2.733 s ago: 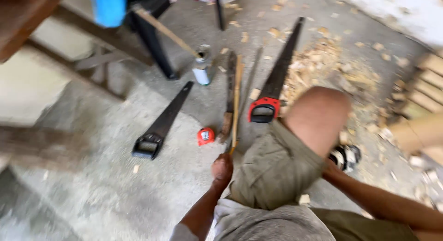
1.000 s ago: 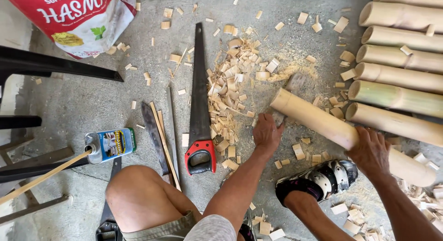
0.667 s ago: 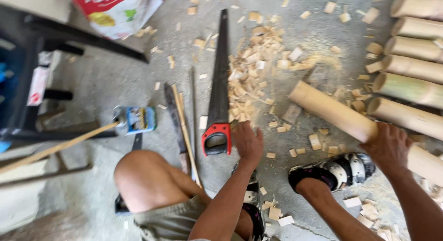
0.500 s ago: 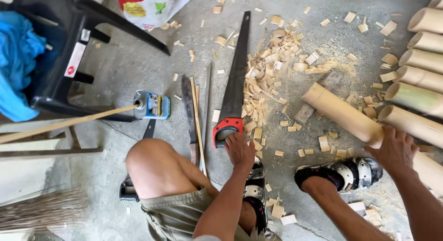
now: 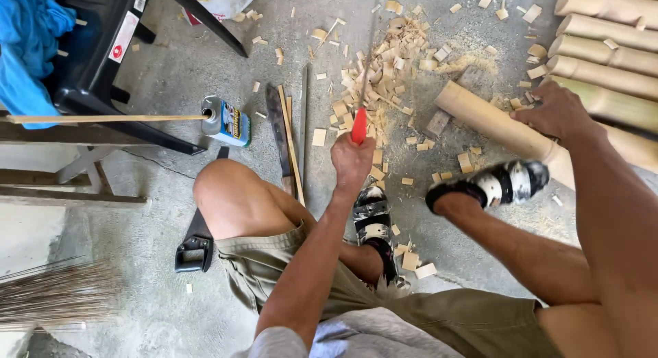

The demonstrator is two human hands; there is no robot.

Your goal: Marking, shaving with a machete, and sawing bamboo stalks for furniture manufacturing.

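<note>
My left hand (image 5: 351, 159) grips the saw (image 5: 361, 115) by its red handle above the floor (image 5: 137, 262); my right hand (image 5: 558, 111) clasps the bamboo pole (image 5: 486, 121).

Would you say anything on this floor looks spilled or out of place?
Yes: wood chips lie scattered across the concrete beside the bamboo pole, and a can lies on its side by the chair.

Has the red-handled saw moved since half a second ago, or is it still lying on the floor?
Yes. The left hand has lifted the red-handled saw off the floor; it now stands blade-up over the wood chips, where it lay flat beside them before.
</note>
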